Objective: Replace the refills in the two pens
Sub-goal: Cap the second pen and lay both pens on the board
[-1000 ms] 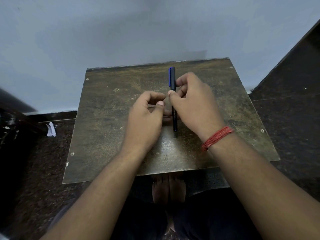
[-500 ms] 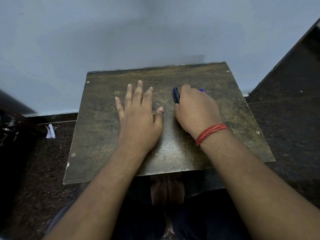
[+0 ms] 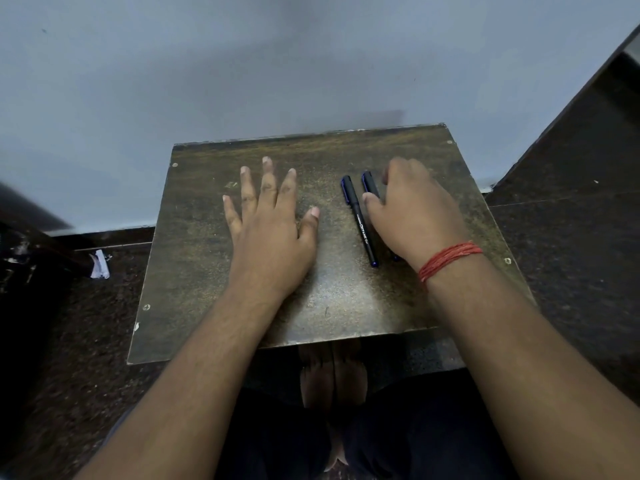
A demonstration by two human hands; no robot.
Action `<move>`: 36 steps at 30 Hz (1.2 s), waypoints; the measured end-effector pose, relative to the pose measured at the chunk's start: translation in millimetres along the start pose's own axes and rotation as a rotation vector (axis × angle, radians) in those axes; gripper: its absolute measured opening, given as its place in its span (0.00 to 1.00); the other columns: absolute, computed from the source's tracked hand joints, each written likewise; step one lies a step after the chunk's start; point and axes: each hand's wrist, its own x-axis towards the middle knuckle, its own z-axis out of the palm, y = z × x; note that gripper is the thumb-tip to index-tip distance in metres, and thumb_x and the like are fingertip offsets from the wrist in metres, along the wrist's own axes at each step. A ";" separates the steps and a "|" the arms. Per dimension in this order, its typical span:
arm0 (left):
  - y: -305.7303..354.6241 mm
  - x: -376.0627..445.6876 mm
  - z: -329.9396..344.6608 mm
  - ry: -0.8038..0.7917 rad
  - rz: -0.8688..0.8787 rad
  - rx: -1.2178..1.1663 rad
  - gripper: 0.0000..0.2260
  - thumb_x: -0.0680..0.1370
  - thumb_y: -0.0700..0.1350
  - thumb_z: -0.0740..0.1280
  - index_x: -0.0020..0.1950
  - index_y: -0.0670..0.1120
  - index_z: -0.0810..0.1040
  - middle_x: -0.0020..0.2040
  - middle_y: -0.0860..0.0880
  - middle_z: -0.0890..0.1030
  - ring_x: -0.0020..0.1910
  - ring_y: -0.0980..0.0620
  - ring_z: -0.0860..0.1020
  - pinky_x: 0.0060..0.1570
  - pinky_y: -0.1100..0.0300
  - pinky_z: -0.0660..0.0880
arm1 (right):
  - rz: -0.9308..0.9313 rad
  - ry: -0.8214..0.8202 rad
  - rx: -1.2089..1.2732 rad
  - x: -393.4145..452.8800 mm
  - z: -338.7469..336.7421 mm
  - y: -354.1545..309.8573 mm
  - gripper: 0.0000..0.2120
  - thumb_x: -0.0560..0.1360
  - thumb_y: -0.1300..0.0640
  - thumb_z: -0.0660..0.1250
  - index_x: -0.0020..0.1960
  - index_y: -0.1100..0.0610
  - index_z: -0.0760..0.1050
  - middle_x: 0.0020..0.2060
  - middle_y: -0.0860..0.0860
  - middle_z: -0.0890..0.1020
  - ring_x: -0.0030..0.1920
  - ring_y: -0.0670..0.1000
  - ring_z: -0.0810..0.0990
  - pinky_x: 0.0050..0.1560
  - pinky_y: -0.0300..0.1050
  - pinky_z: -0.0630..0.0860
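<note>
Lying side by side on counter (image 3: 329, 299): two pens (image 3: 358, 220), light, rigid, prone to rolling. Left hand (image 3: 273, 233) flat, fingers spread, empty. Right hand (image 3: 415, 216) loosely curled over second pen, grip unclear. Pinch mid-barrel.

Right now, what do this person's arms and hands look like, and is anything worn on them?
Both forearms are bare, with no sleeves in view. The right hand has a band of red threads wound round its wrist. The left hand wears nothing: no ring, watch or glove shows.
</note>
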 end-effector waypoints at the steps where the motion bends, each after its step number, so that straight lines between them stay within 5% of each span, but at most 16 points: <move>1: 0.1 -0.2 -0.4 -0.005 -0.002 0.001 0.29 0.83 0.58 0.54 0.82 0.51 0.53 0.84 0.48 0.44 0.81 0.46 0.37 0.77 0.37 0.38 | 0.004 -0.030 -0.010 -1.6 0.4 0.0 0.18 0.79 0.46 0.64 0.62 0.58 0.70 0.60 0.55 0.75 0.56 0.58 0.78 0.51 0.50 0.73; 6: -2.2 -1.2 -4.5 -0.022 -0.028 -0.007 0.29 0.83 0.58 0.54 0.82 0.51 0.52 0.84 0.48 0.43 0.81 0.45 0.37 0.77 0.37 0.38 | 0.003 -0.130 -0.063 -10.0 3.3 -8.8 0.22 0.79 0.46 0.66 0.65 0.59 0.69 0.62 0.57 0.74 0.59 0.59 0.77 0.55 0.51 0.74; 12: -3.3 -2.1 -11.5 -0.036 -0.060 -0.033 0.29 0.83 0.58 0.54 0.82 0.51 0.53 0.84 0.48 0.44 0.81 0.45 0.38 0.77 0.37 0.38 | -0.005 -0.128 0.002 -15.5 13.4 -28.5 0.17 0.78 0.59 0.67 0.65 0.59 0.69 0.62 0.58 0.74 0.59 0.59 0.78 0.49 0.46 0.69; 26: -22.1 -7.0 -30.0 -0.033 -0.131 0.021 0.28 0.83 0.57 0.55 0.82 0.50 0.54 0.84 0.47 0.48 0.82 0.44 0.40 0.77 0.37 0.39 | -0.070 -0.119 0.112 -21.2 36.1 -80.4 0.17 0.79 0.57 0.66 0.65 0.59 0.68 0.60 0.60 0.75 0.56 0.61 0.79 0.48 0.49 0.73; 36: -22.3 -1.9 -22.9 -0.093 -0.080 0.075 0.28 0.83 0.58 0.53 0.82 0.51 0.52 0.84 0.47 0.47 0.81 0.45 0.39 0.77 0.38 0.38 | 0.104 0.002 0.134 -8.2 -9.0 0.7 0.13 0.79 0.51 0.65 0.58 0.59 0.74 0.56 0.56 0.78 0.57 0.59 0.77 0.55 0.50 0.73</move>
